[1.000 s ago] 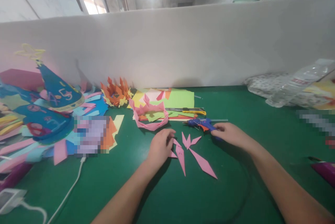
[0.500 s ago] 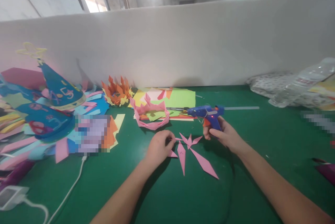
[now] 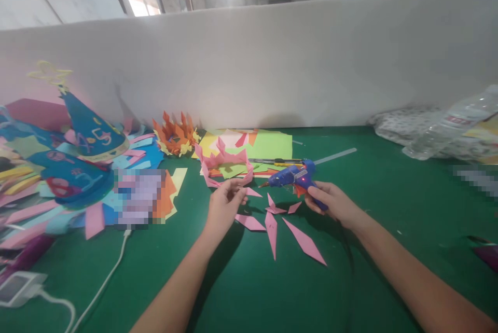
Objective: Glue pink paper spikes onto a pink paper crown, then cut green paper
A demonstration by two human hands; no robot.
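Observation:
My right hand (image 3: 330, 202) is closed round the handle of a blue hot glue gun (image 3: 292, 176), its nozzle aimed left and down toward a small pink paper piece (image 3: 252, 192). My left hand (image 3: 223, 203) pinches that pink piece just in front of a pink paper crown ring (image 3: 224, 165). Several pointed pink paper cut-outs (image 3: 301, 240) lie on the green tabletop (image 3: 272, 291) between my hands.
Green, yellow and orange paper sheets (image 3: 268, 145) with a yellow utility knife (image 3: 278, 161) lie behind the crown. An orange paper crown (image 3: 174, 134), blue cone hats (image 3: 91, 133) and paper scraps fill the left. A white cable (image 3: 103, 283) runs front left. A plastic bottle (image 3: 451, 125) lies right.
My right hand brought the glue gun down and left, tipping its nozzle toward the left hand. My left hand lifted a small pink piece off the table toward the crown.

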